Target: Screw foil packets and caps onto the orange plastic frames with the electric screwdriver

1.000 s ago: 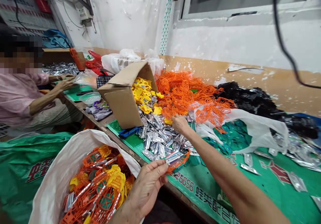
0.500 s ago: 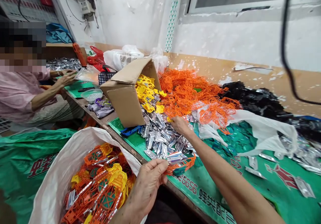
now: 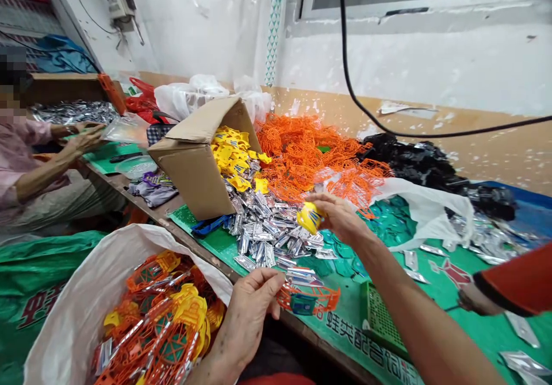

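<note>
Our bench (image 3: 129,187) runs from upper left to lower right under a green mat (image 3: 310,339) — on it we have a tipped cardboard box (image 3: 185,172), silver packets (image 3: 259,224), yellow parts (image 3: 226,155), orange frames (image 3: 302,155), black pieces (image 3: 414,161) and a white bag (image 3: 425,207).

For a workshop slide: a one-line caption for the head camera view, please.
Left hand holds an orange plastic frame, right hand a yellow plastic piece, over heaped silver packets.
</note>
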`<state>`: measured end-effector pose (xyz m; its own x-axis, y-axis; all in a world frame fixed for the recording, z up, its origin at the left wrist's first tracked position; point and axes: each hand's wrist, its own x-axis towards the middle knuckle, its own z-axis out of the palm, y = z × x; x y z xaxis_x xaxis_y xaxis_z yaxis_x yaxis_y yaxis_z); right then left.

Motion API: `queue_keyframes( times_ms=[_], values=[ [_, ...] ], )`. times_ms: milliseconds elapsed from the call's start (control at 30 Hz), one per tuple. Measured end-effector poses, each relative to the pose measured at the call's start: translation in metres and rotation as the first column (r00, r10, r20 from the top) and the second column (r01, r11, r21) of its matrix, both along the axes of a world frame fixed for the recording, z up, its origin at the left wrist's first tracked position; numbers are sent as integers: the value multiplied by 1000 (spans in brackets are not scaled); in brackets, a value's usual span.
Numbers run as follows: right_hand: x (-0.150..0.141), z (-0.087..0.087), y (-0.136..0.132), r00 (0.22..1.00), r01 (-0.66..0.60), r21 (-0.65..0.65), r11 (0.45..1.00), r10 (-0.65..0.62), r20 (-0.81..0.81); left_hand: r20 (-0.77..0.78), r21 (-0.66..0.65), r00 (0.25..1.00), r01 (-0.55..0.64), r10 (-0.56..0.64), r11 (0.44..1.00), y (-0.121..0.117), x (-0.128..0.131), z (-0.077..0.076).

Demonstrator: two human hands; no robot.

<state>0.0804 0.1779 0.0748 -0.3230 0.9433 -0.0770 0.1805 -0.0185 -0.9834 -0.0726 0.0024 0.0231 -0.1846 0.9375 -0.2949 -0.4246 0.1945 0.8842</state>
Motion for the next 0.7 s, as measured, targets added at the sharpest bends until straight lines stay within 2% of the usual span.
queue_keyframes(
  times_ms=[133, 233, 300, 400, 500, 567, 600, 700],
  values=[
    [34, 0, -64, 995, -5, -58, 998, -1, -99, -83, -10, 996, 31, -32, 999, 4, 9, 4],
    [39, -15, -106, 986, 43, -88, 995, -56, -154, -78, -10, 995, 56, -56, 998, 6, 22, 8],
    [35, -28, -124, 965, 112, -131, 985, -139, -221, -23, -17, 994, 106, -107, 994, 7, 30, 11],
    [31, -45, -136, 904, 232, -216, 948, -292, -312, 53, -51, 970, 241, -238, 969, 9, 30, 17],
    [33, -53, -137, 852, 296, -275, 915, -382, -358, -110, -73, 925, 357, -364, 931, 14, 16, 25],
    [35, -55, -135, 818, 335, -305, 892, -436, -376, -247, -67, 889, 381, -385, 922, 17, 7, 26],
    [35, -55, -133, 800, 357, -315, 879, -462, -382, -266, -55, 877, 400, -400, 915, 18, 5, 26],
    [33, -57, -129, 770, 414, -316, 854, -513, -378, -104, 34, 851, 521, -515, 853, 16, 15, 16]
  ],
)
